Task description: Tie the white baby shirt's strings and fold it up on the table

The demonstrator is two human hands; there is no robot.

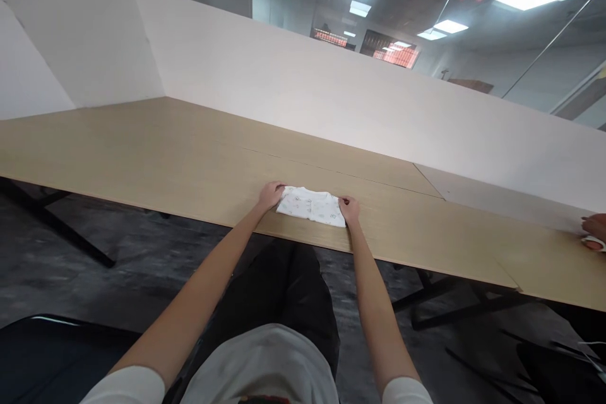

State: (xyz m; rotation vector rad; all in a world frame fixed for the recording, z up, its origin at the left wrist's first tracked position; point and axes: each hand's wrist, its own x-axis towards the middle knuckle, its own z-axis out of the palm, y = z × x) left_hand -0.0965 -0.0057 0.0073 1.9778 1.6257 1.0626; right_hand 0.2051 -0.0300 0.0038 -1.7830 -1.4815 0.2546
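A small white baby shirt (pixel 311 206) with a scattered print lies folded into a flat strip on the wooden table, close to its front edge. Its neckline faces the wall, and a seam or placket runs down the middle. My left hand (pixel 271 194) grips the shirt's upper left corner, fingers closed on the cloth. At the opposite end, my right hand (pixel 349 209) pinches the right edge between thumb and fingers. Both forearms reach in over the table's front edge.
The long table (pixel 142 151) runs along a white wall (pixel 284 88) below a window (pixel 379 19) with paper hearts. At the far right edge shows another person's hand (pixel 595 226) by a white and orange object (pixel 593 243). A black chair (pixel 57 353) stands lower left.
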